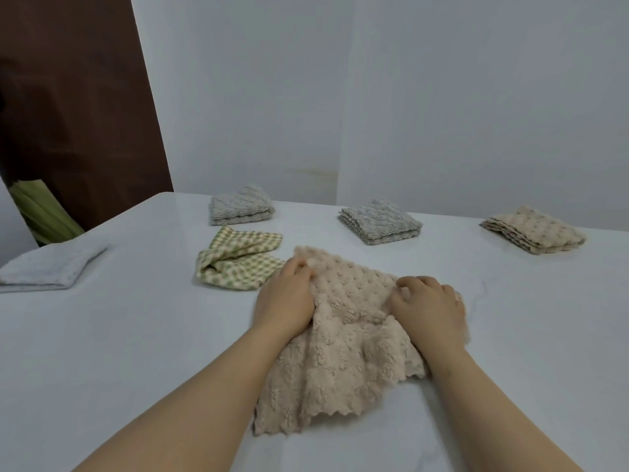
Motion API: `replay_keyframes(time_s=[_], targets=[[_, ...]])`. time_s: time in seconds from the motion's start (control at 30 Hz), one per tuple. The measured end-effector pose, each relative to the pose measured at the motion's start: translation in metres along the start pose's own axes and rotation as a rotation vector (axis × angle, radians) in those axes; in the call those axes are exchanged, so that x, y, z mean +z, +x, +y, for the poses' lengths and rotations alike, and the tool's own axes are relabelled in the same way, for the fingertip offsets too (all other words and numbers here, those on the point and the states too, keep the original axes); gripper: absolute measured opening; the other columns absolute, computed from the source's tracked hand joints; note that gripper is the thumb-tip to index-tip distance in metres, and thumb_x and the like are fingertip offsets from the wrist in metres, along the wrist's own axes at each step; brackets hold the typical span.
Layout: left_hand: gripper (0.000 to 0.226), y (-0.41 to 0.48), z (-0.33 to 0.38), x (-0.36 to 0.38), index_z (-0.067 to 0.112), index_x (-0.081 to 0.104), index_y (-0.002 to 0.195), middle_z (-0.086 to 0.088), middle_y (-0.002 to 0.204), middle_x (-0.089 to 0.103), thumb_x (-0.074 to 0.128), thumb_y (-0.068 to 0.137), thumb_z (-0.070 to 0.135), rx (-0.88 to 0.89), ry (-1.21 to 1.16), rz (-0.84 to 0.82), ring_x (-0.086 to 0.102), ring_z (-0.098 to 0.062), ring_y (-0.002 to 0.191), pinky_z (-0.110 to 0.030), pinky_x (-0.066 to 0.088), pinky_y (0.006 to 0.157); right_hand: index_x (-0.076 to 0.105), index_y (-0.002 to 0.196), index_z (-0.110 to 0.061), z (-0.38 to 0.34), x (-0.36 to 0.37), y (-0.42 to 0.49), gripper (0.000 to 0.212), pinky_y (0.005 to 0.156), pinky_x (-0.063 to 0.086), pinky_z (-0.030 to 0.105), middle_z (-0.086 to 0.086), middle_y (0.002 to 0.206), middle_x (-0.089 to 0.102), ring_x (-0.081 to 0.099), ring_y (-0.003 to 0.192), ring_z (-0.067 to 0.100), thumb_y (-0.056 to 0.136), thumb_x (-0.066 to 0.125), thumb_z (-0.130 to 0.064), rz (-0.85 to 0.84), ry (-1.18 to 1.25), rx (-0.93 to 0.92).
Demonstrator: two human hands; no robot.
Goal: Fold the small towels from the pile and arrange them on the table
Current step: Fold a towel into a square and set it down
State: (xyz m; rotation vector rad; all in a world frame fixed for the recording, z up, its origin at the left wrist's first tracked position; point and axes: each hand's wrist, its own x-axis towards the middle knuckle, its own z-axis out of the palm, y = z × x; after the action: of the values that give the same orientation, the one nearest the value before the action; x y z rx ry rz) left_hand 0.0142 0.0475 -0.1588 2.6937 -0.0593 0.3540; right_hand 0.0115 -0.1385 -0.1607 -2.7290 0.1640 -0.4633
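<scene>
Beige towel (340,349), mid-fold, lies rumpled at the near centre of the surface (136,352).
The left hand (286,298) and right hand (429,310) each pinch its far part with curled fingers; next, it seems, smooth and double it over, then set it by the folded towels (379,221) at the far edge. No writing or labels show.

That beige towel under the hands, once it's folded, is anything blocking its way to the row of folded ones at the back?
Nothing visible blocks it. Bare table lies between the beige towel and the gap between the grey folded towel and the beige folded towel. The unfolded green checked towel lies off to the left.
</scene>
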Motion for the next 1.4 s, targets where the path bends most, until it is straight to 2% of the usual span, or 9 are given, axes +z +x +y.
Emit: replay_keyframes(time_s=[0.23, 0.43, 0.53, 0.63, 0.73, 0.9, 1.07, 1.2, 1.4], targets=[[0.038, 0.034, -0.005, 0.012, 0.023, 0.052, 0.125, 0.011, 0.141, 0.039, 0.030, 0.094, 0.015, -0.033, 0.071, -0.020, 0.034, -0.019, 0.124, -0.034, 0.036, 0.095, 0.058, 0.121, -0.033, 0.005, 0.008, 0.033, 0.038, 0.099, 0.027, 0.036, -0.006, 0.133, 0.052, 0.037, 0.121, 0.026, 0.087, 0.042, -0.026, -0.110, -0.004, 0.002], [0.030, 0.027, -0.011, 0.009, 0.021, 0.066, 0.109, 0.005, 0.139, 0.046, 0.044, 0.089, 0.014, -0.049, -0.169, 0.109, 0.029, -0.019, 0.129, -0.028, 0.023, 0.105, 0.068, 0.104, -0.018, 0.010, 0.004, 0.023, 0.024, 0.091, 0.028, 0.034, 0.001, 0.118, 0.064, 0.046, 0.114, 0.029, 0.091, 0.048, -0.021, 0.194, 0.209, -0.052], [0.021, 0.000, -0.012, -0.002, 0.018, 0.067, 0.091, 0.005, 0.116, 0.057, 0.051, 0.084, 0.005, -0.087, -0.446, 0.317, 0.041, -0.016, 0.115, -0.023, 0.028, 0.090, 0.069, 0.095, -0.016, 0.017, -0.005, 0.001, 0.018, 0.090, 0.030, 0.036, 0.002, 0.108, 0.066, 0.049, 0.107, 0.028, 0.089, 0.053, -0.020, 0.256, 0.309, -0.095], [0.021, -0.032, -0.011, -0.012, 0.026, 0.063, 0.085, 0.017, 0.094, 0.056, 0.054, 0.085, 0.007, -0.033, -0.579, 0.200, 0.051, -0.008, 0.087, -0.018, 0.038, 0.072, 0.069, 0.088, -0.017, 0.022, -0.016, -0.027, 0.024, 0.090, 0.041, 0.043, 0.000, 0.098, 0.063, 0.054, 0.098, 0.025, 0.081, 0.049, -0.029, 0.252, 0.398, -0.174], [0.014, -0.055, -0.011, -0.014, 0.028, 0.065, 0.094, 0.020, 0.097, 0.056, 0.055, 0.085, 0.025, 0.127, -0.415, 0.026, 0.050, -0.003, 0.096, -0.019, 0.040, 0.086, 0.068, 0.088, -0.017, 0.024, -0.025, -0.055, 0.032, 0.085, 0.042, 0.039, -0.004, 0.096, 0.058, 0.054, 0.093, 0.021, 0.077, 0.050, -0.040, 0.233, 0.374, -0.255], [0.074, -0.075, -0.006, -0.015, 0.032, 0.055, 0.124, 0.018, 0.126, 0.052, 0.020, 0.068, 0.067, 0.246, -0.046, -0.143, 0.039, -0.007, 0.126, -0.032, 0.029, 0.104, 0.051, 0.105, -0.027, 0.027, -0.035, -0.084, 0.026, 0.079, 0.034, 0.021, -0.014, 0.106, 0.042, 0.049, 0.102, 0.010, 0.081, 0.061, -0.027, -0.070, 0.328, -0.222], [0.037, -0.090, 0.007, -0.013, 0.036, 0.049, 0.126, 0.020, 0.137, 0.043, 0.034, 0.094, 0.048, 0.094, 0.132, -0.091, 0.029, -0.004, 0.134, -0.045, 0.005, 0.115, 0.054, 0.123, -0.019, 0.028, -0.032, -0.086, 0.039, 0.086, 0.031, 0.017, -0.001, 0.121, 0.054, 0.047, 0.115, 0.017, 0.086, 0.052, -0.006, -0.063, 0.297, -0.229], [0.034, -0.098, 0.005, -0.016, 0.034, 0.051, 0.122, 0.019, 0.134, 0.047, 0.037, 0.094, 0.045, 0.050, 0.085, -0.078, 0.033, -0.005, 0.132, -0.044, 0.009, 0.115, 0.063, 0.111, -0.011, 0.026, -0.034, -0.090, 0.036, 0.073, 0.031, 0.026, 0.010, 0.101, 0.063, 0.052, 0.101, 0.028, 0.082, 0.046, 0.003, -0.003, 0.232, -0.202], [0.028, -0.106, 0.000, -0.024, 0.028, 0.058, 0.116, 0.016, 0.127, 0.054, 0.046, 0.091, 0.032, 0.096, -0.042, -0.083, 0.043, -0.005, 0.122, -0.032, 0.023, 0.107, 0.067, 0.099, -0.010, 0.042, -0.055, -0.111, 0.024, 0.079, 0.028, 0.032, 0.008, 0.097, 0.068, 0.051, 0.096, 0.030, 0.084, 0.051, -0.002, 0.162, 0.200, -0.089]])
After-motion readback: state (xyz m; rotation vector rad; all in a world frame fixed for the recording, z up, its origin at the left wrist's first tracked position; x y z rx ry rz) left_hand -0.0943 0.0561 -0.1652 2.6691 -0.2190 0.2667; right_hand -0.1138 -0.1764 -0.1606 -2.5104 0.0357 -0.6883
